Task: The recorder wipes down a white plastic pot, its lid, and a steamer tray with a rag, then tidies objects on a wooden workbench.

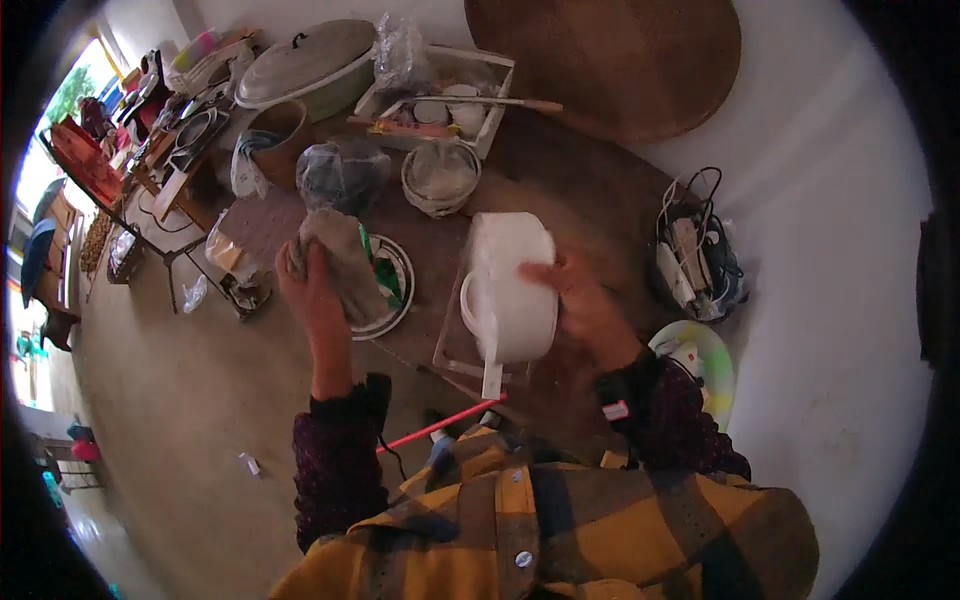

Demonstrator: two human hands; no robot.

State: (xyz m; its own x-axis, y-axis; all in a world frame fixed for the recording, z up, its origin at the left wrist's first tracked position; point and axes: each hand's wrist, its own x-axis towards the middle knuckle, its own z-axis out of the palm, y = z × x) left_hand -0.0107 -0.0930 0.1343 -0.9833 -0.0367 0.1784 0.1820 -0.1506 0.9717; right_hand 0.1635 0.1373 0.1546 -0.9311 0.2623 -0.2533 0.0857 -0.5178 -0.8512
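My left hand (pixel 318 290) is closed around a bunched grey cloth (pixel 338 252). The cloth lies over a round white dish (pixel 405 262) with a dark ring at its rim. A green-and-white patch (pixel 385 270) shows between cloth and rim. My right hand (pixel 580 295), slightly blurred, grips the right side of a white plastic drum-shaped thing (pixel 518 300). A loop sticks out at its left, and a flat strip points down from its lower end. Its exact kind is unclear. Behind it shows the edge of a clear plastic tray (pixel 455 362).
Farther back on the brown table stand a bowl (pixel 440 178), a dark plastic-wrapped bundle (pixel 342 175), a white crate (pixel 495 125) and a big lidded basin (pixel 310 65). A box of cables (pixel 695 255) is at the right by the wall. A red stick (pixel 440 425) lies near me.
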